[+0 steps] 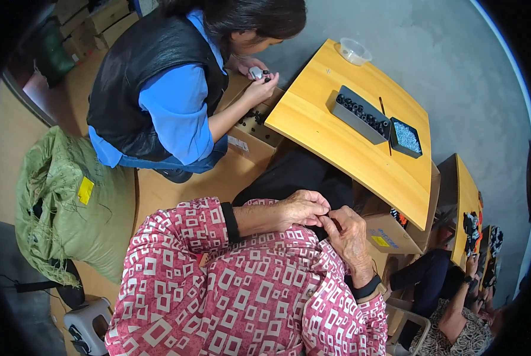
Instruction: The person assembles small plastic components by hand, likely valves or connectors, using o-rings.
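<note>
Both hands meet low over the lap: left hand (pixel 301 209) and right hand (pixel 347 232) pinch fingertips together on some tiny part, too small to identify. Mid-assembly, I'd judge; next calls for steady, fine finger pressure.

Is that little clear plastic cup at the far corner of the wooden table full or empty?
Empty, as far as it shows: the clear plastic cup stands upright on the wooden table, and only the tabletop shows through it.

Two trays (pixel 360 115) (pixel 406 138), one clear cup (pixel 355 51) and one thin stick (pixel 384 121) lay on one worktop (pixel 336 142); one green sack (pixel 69 202) stood beside it.
</note>
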Tool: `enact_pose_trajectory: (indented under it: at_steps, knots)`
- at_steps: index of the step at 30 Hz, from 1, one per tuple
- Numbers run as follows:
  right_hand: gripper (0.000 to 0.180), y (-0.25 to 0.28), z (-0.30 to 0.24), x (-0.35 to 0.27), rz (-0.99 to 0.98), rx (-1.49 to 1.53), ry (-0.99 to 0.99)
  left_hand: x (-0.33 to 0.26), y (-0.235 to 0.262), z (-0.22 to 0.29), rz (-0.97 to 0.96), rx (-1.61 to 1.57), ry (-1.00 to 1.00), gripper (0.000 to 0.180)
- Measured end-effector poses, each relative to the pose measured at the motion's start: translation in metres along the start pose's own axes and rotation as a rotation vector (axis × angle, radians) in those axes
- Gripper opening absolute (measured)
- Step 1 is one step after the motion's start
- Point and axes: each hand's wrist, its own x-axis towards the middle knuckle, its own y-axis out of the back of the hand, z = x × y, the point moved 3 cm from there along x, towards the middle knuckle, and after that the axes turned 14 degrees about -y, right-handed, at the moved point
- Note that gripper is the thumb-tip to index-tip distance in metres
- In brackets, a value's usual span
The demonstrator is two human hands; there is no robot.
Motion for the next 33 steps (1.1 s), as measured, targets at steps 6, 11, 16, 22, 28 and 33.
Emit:
enact_pose_trajectory:
  at_steps: [6, 11, 16, 22, 28, 33]
  knots:
    - [0.017, 0.001, 0.003, -0.003, -0.017, 0.006, -0.004, 0.003, 0.001, -0.005, -0.019, 0.052, 0.026, 0.017]
    - [0.016, 0.004, -0.001, -0.003, 0.011, 0.011, 0.007, 0.003, 0.0, -0.003, -0.017, 0.024, -0.024, 0.017]
    - [0.014, 0.009, 0.002, -0.002, 0.064, 0.056, -0.056, 0.002, -0.003, 0.006, -0.055, 0.019, -0.101, 0.02]
    - [0.013, 0.01, 0.001, -0.001, 0.118, 0.064, 0.003, -0.001, -0.008, 0.014, -0.089, 0.003, -0.077, 0.021]
    - [0.013, 0.013, -0.001, -0.002, 0.13, 0.07, 0.028, 0.001, -0.006, 0.011, -0.093, 0.014, -0.194, 0.02]
    - [0.013, 0.015, -0.003, -0.003, 0.115, 0.102, -0.007, 0.001, -0.006, 0.012, -0.084, 0.005, -0.195, 0.021]
